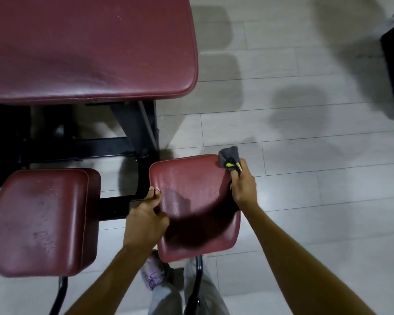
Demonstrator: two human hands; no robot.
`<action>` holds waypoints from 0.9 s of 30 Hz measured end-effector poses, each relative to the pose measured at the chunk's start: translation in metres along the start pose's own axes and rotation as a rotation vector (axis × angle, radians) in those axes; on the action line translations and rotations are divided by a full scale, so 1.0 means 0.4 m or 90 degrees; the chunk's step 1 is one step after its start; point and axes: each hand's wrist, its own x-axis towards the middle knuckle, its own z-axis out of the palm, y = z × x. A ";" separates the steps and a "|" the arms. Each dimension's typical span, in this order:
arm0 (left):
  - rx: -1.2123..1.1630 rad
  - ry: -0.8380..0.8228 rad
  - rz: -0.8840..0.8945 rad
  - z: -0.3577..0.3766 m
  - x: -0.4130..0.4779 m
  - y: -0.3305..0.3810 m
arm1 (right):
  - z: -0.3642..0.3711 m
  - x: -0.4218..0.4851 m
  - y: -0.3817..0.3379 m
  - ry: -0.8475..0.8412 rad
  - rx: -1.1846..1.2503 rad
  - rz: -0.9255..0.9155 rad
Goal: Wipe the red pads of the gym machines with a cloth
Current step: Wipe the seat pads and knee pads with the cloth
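left hand [146, 214]: curled round left edge of small red pad [198, 189] | right hand [242, 185]: pinching grey cloth [229, 154] at pad's far right corner | second red pad [39, 221] to the left, large pad [89, 46] beyond

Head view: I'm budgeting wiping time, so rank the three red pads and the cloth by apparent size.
1. Big top pad, though cut off by the frame.
2-3. Left small pad and middle small pad: too alike to rank.
4. Grey cloth.
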 end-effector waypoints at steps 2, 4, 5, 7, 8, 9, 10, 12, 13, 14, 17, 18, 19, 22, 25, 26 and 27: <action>0.009 -0.004 -0.018 -0.005 -0.001 0.007 | -0.007 -0.080 0.031 0.038 0.034 0.024; 0.012 0.003 -0.020 -0.006 -0.006 0.016 | 0.004 -0.162 0.046 0.081 0.079 0.085; 0.017 0.007 -0.018 -0.004 -0.009 0.020 | 0.017 -0.204 0.051 0.107 0.104 0.125; 0.030 0.007 -0.023 -0.001 -0.012 0.030 | 0.043 -0.276 0.054 0.157 0.144 0.199; 0.041 0.004 -0.027 0.000 -0.014 0.036 | 0.053 -0.308 0.060 0.173 0.159 0.234; 0.050 0.001 -0.028 -0.001 -0.019 0.040 | 0.064 -0.341 0.067 0.181 0.173 0.272; 0.050 0.001 -0.026 -0.003 -0.024 0.043 | 0.070 -0.375 0.068 0.179 0.189 0.305; 0.035 0.007 -0.001 -0.009 -0.032 0.041 | 0.068 -0.428 0.072 0.152 0.206 0.347; 0.027 0.009 0.019 -0.010 -0.033 0.037 | 0.060 -0.432 0.069 0.139 0.217 0.353; 0.023 0.010 0.035 -0.008 -0.033 0.029 | 0.051 -0.418 0.069 0.137 0.217 0.350; 0.021 0.003 0.052 0.006 -0.025 -0.002 | 0.020 -0.319 0.063 0.147 0.178 0.291; 0.014 0.005 0.061 0.013 -0.020 -0.014 | 0.018 -0.286 0.063 0.145 0.163 0.259; 0.010 0.005 0.073 0.021 -0.016 -0.027 | 0.018 -0.267 0.063 0.142 0.151 0.241; 0.004 -0.006 0.081 0.031 -0.022 -0.062 | 0.036 -0.297 0.084 0.154 0.172 0.273; -0.032 -0.025 0.090 0.017 -0.064 -0.097 | 0.090 -0.410 0.085 0.226 0.260 0.381; -0.047 -0.022 0.095 0.009 -0.079 -0.110 | 0.125 -0.445 0.067 0.254 0.301 0.417; -0.064 -0.018 0.096 0.001 -0.093 -0.123 | 0.167 -0.478 0.039 0.277 0.358 0.449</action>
